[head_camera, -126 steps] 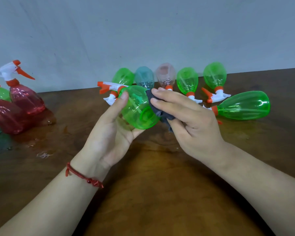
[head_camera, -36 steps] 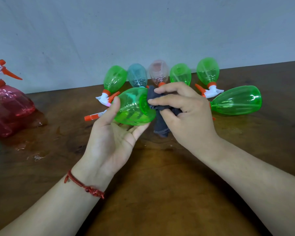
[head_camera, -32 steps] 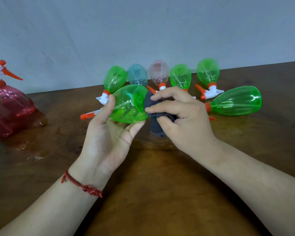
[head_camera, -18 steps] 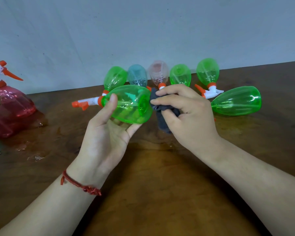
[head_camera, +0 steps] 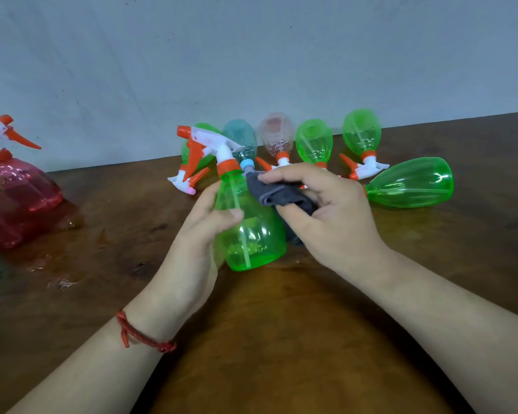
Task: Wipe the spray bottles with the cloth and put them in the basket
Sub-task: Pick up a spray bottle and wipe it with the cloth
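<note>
**A:** Which step are you on?

**B:** Wiping. At frame centre, your left hand (head_camera: 193,240) has its fingers and thumb curled round the green spray bottle (head_camera: 253,234), nozzle up. Your right hand (head_camera: 335,216) pinches the grey cloth (head_camera: 271,192) against its shoulder.

**A:** And next?

**B:** Probably finish the body, then find the basket, which isn't in view. The row of bottles (head_camera: 313,141) lying at upper centre looks to be waiting.

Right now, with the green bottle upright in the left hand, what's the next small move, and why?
Probably draw the cloth down the side of the green bottle. The left hand holds it upright, and the right hand presses the cloth against its shoulder, so the wide body beneath is the nearest stretch to wipe.
</note>
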`<act>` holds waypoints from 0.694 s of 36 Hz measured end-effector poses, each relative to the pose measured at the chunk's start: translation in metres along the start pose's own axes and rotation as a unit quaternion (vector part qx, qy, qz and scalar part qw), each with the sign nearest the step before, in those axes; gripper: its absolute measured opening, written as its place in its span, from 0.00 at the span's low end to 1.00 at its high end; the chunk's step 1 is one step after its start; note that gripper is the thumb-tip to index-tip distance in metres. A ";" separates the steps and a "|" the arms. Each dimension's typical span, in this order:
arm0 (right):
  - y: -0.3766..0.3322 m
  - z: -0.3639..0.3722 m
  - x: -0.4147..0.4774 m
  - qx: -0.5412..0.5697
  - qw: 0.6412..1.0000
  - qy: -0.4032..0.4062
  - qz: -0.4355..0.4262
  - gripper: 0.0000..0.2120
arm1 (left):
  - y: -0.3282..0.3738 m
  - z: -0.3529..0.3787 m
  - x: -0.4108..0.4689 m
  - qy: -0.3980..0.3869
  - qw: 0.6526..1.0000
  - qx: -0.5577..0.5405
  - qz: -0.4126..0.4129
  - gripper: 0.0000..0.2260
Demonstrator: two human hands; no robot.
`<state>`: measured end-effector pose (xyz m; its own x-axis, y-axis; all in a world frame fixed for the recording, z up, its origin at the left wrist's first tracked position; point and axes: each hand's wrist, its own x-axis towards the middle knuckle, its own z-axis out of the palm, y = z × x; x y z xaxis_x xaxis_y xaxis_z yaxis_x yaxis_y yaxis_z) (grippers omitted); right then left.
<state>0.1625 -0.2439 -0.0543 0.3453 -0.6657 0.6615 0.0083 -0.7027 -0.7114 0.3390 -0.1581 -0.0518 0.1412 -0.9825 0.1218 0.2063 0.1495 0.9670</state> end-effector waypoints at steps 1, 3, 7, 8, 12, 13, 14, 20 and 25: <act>0.001 0.000 -0.001 -0.009 1.000 -0.004 0.001 0.16 | 0.000 0.002 -0.001 -0.004 1.000 0.010 0.003 0.23; 0.003 0.000 -0.001 -0.014 1.000 -0.004 0.011 0.16 | 0.002 0.004 -0.002 -0.003 1.000 0.017 -0.001 0.20; 0.004 -0.003 0.001 -0.011 0.999 0.023 0.035 0.13 | 0.001 0.003 -0.002 -0.025 0.998 0.050 0.007 0.21; 0.003 -0.003 0.002 -0.002 0.999 0.033 0.042 0.13 | 0.001 0.003 -0.003 -0.029 0.998 0.054 0.008 0.21; 0.004 -0.002 0.008 0.067 0.992 0.063 0.090 0.14 | 0.001 0.005 -0.006 -0.063 0.996 0.056 0.013 0.22; 0.004 -0.001 0.009 0.096 0.988 0.063 0.107 0.15 | 0.001 0.006 -0.008 -0.073 0.995 0.060 0.018 0.23; 0.005 0.001 0.009 0.127 0.982 0.061 0.125 0.14 | 0.001 0.007 -0.008 -0.078 0.995 0.064 0.022 0.23; 0.008 0.002 0.011 0.270 0.934 0.033 0.230 0.11 | -0.004 0.009 -0.007 -0.065 0.995 0.071 0.031 0.24; 0.010 -0.004 0.014 0.314 0.911 -0.014 0.266 0.09 | -0.004 0.006 -0.006 -0.058 0.996 0.060 0.013 0.24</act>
<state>0.1638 -0.2611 -0.0508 0.4807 -0.8577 0.1827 0.3642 0.0058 -0.9313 0.3315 -0.1539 -0.0553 0.0312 -0.9859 0.1646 0.0850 0.1667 0.9823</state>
